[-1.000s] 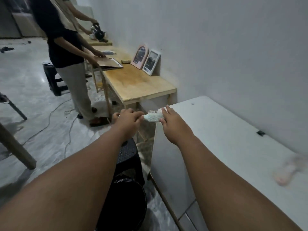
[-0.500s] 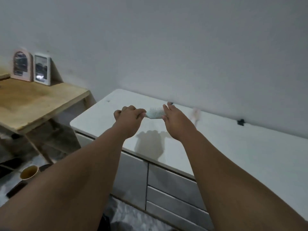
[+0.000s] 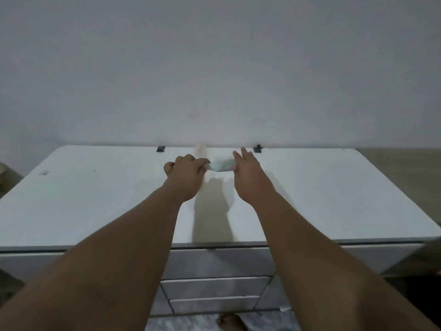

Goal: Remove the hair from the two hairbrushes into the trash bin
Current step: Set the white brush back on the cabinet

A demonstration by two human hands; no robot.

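Here, the left hand has its fingers curled tight round the handle of the light blue hairbrush. The right hand keeps its fingers straight and a little apart, and it touches the bristle end. The left hand is at the brush's 9 o'clock and the right hand at its 3 o'clock. The brush is up over the white dresser top. A blurry pale pink hairbrush lies at its 11 o'clock, by the wall. The drawers are at 6 o'clock.
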